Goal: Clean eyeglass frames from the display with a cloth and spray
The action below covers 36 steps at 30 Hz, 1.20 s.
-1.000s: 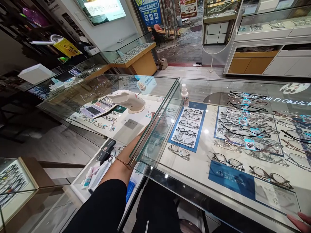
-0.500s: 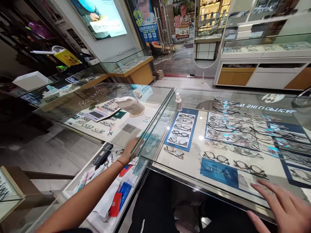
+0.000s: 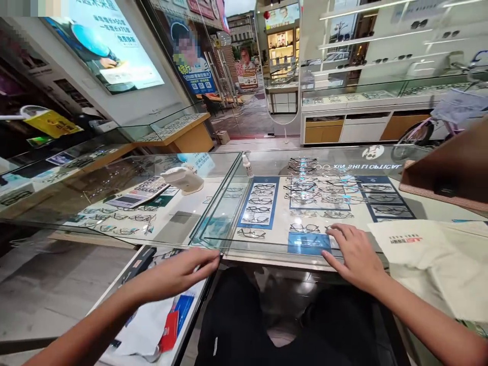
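Note:
My left hand (image 3: 196, 267) is at the front corner of the glass counter, fingers stretched out and nothing in it. Below it stands an open drawer (image 3: 99, 311) holding a white cloth (image 3: 147, 325), a red packet (image 3: 169, 330) and a blue packet (image 3: 184, 310). My right hand (image 3: 356, 256) lies with spread fingers on the glass top near its front edge, over the right end of a blue card (image 3: 307, 244). Several pairs of glasses show under the glass, one pair (image 3: 305, 229) just behind the card and others on a blue-edged tray (image 3: 275, 222).
A small white bottle (image 3: 247, 166) stands on the counter. To the left are a calculator (image 3: 137, 193) and a white curved device (image 3: 183, 179). A cream cloth bag (image 3: 423, 254) lies at the right, beside a brown object (image 3: 450, 168). Display cases line the far side.
My view has turned to the right and lifted. My left hand has come back to the counter's front corner. My right hand now rests beside the blue card; the cream bag has come into view.

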### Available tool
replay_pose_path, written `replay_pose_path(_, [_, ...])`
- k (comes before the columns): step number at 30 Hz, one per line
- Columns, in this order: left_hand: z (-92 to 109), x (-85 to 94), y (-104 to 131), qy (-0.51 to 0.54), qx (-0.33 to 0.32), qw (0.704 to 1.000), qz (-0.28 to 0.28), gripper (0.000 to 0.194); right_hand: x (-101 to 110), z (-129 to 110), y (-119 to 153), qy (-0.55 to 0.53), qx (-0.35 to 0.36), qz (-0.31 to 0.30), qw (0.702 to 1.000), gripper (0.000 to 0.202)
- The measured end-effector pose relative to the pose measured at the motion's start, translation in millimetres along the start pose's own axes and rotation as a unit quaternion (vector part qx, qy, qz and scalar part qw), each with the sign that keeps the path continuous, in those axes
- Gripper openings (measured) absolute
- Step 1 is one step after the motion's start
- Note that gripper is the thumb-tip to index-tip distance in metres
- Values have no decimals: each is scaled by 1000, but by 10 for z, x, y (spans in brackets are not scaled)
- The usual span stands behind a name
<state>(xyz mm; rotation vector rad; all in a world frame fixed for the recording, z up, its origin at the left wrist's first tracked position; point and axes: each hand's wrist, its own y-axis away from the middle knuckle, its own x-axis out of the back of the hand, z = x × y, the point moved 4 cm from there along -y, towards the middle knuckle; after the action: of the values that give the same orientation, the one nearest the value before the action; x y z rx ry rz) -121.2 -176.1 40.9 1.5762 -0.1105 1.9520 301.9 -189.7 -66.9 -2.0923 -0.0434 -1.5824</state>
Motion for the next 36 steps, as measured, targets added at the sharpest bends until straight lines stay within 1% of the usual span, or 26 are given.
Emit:
replay_pose_path(1, [286,105,-212,5,-50,998,-22,44,6,-3,-6,-3,-1,-2,1000,47])
replay_pose_path(3, [798,293,-672,-24,-135,990,-11,44,18,-7,-16,-6,-2,-6,1000,47])
replay_pose_path(5, [1235,431,-1161,-66,-207,976,28,49,28,-11,-26,-7,-5,-7,1000,46])
replay_pose_path(6, [1424,491,-1416,-78,-228,969,53,51,32,-15,-31,-8,-6,-8,1000,46])
replay_pose_path(8, [1749,591,-1937,-87,-248,960,95,56,39,-26,-45,-12,-9,-7,1000,45])
replay_pose_path(10, [2009,687,-2456,-68,-241,959,136,56,48,-36,-64,-15,-13,-10,1000,44])
replay_pose_path(11, [2109,731,-2709,-45,-224,961,155,53,54,-39,-75,-17,-16,-12,1000,44])
replay_pose_path(12, [2190,760,-2955,-10,-201,967,157,47,60,-40,-86,-20,-20,-16,999,44])
replay_pose_path(14, [2295,787,-3409,75,-131,978,144,33,76,-36,-110,-31,-25,-24,999,43])
replay_pose_path(15, [2339,788,-3607,97,-105,980,136,32,85,-31,-120,-39,-26,-26,999,42])
replay_pose_path(18, [2427,766,-4095,110,-41,986,115,29,102,-8,-141,-64,-27,-25,997,41])
replay_pose_path(20, [2449,734,-4344,104,0,990,97,25,98,9,-143,-78,-24,-16,997,41])
replay_pose_path(22, [2459,698,-4543,93,35,992,84,23,83,21,-137,-87,-17,-6,996,43])
replay_pose_path(25, [2471,646,-4765,75,69,991,81,20,54,33,-126,-89,-13,4,996,46])
replay_pose_path(27, [2479,613,-4864,67,84,991,84,22,44,39,-123,-90,-17,10,996,46])
replay_pose_path(30, [2491,585,-4935,58,99,989,98,27,47,42,-125,-92,-23,14,995,44])
replay_pose_path(32, [2495,596,-4924,52,103,986,116,30,60,40,-126,-95,-25,12,995,43])
replay_pose_path(34, [2494,640,-4864,44,102,983,144,34,82,35,-124,-97,-25,11,995,43])
replay_pose_path(36, [2484,717,-4753,33,93,979,177,38,108,29,-121,-98,-23,10,995,42])
